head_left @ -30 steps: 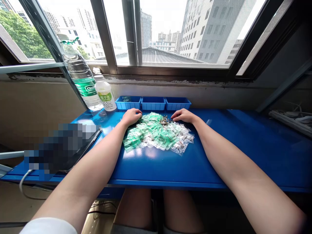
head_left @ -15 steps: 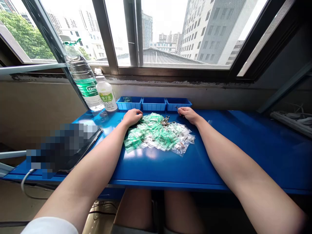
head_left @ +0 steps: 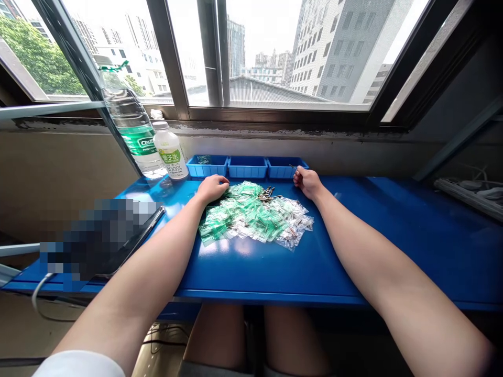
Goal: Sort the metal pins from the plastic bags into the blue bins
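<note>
My right hand (head_left: 308, 183) is closed, pinching a thin dark metal piece (head_left: 293, 166) at the front right edge of the right blue bin (head_left: 277, 170). Its exact kind is too small to make out. On the left, my left hand (head_left: 213, 189) lies low on the table with its fingers stretched toward the heap's edge; nothing shows in it. Between the hands spreads a heap of small plastic bags, green ones (head_left: 236, 214) mostly to the left and clear ones (head_left: 301, 220) to the right. Several loose thin metal pieces (head_left: 267, 193) lie at the heap's back.
The left blue bin (head_left: 208, 170) has a small green bag inside; a middle bin (head_left: 247, 170) adjoins it. A white bottle (head_left: 171, 152) and a large water bottle (head_left: 135, 136) stand back left. A dark, partly blurred device (head_left: 137, 238) lies left. A power strip (head_left: 471, 193) is far right.
My right hand has shifted slightly to the right and turned, with the metal piece still in its fingers at the right bin. My left hand stays beside the heap.
</note>
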A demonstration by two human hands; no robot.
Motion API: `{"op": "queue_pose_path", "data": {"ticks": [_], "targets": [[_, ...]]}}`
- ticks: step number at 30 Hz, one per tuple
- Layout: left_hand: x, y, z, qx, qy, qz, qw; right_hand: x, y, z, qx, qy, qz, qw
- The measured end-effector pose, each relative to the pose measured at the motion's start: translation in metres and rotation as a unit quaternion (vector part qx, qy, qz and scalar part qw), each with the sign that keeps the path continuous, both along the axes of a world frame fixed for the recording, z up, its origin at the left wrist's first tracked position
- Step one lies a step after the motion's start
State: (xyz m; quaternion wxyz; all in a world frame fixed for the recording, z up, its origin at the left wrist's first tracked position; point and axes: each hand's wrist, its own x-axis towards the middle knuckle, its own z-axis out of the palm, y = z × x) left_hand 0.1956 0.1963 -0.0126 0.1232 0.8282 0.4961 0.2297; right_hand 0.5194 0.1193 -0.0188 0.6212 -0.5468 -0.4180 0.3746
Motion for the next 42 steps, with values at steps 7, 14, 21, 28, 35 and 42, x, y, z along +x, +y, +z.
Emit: {"op": "queue_pose_path", "data": {"ticks": [7, 14, 21, 28, 35, 42], "targets": [[0.0, -0.001, 0.001, -0.005, 0.005, 0.001, 1.0, 0.003, 0.001, -0.003, 0.018, 0.015, -0.038, 0.999], [0.001, -0.002, 0.002, -0.003, 0.005, -0.002, 1.0, 0.005, 0.008, -0.008, 0.014, 0.018, -0.084, 0.996], [0.001, -0.001, 0.001, -0.002, 0.008, -0.002, 1.0, 0.013, 0.02, -0.018, 0.023, -0.123, -0.312, 0.942], [0.0, -0.001, 0.001, -0.002, 0.005, -0.002, 1.0, 0.011, 0.018, -0.017, 0.001, -0.131, -0.34, 0.931], [0.001, 0.0, 0.0, 0.0, 0.005, -0.004, 1.0, 0.012, 0.02, -0.018, 0.016, -0.127, -0.325, 0.937], [0.001, 0.0, 0.0, 0.001, 0.005, -0.001, 1.0, 0.013, 0.021, -0.02, 0.017, -0.131, -0.314, 0.94]]}}
